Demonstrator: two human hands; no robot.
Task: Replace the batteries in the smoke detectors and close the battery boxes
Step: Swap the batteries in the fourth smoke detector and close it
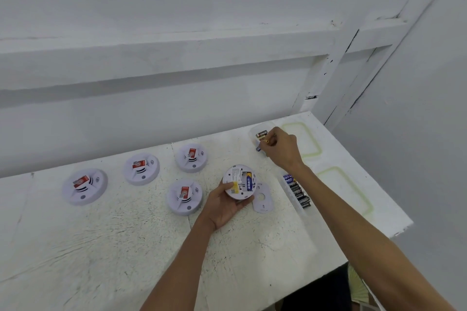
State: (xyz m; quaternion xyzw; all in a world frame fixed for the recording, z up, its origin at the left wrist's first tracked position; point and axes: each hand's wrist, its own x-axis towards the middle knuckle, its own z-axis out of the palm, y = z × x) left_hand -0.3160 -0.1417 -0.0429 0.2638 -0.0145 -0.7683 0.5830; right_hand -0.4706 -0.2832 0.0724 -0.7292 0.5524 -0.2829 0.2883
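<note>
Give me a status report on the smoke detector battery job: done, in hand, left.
Done: nothing looks finished. In hand: the left hand holds one detector upside down, battery box open with a blue battery inside; its cover plate lies beside it. The right hand is at the clear tub of loose batteries. Left: close this box, then the four face-up detectors, apparently untouched.

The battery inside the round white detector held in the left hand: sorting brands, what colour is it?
Blue battery with white lettering, seen in the head view.
</note>
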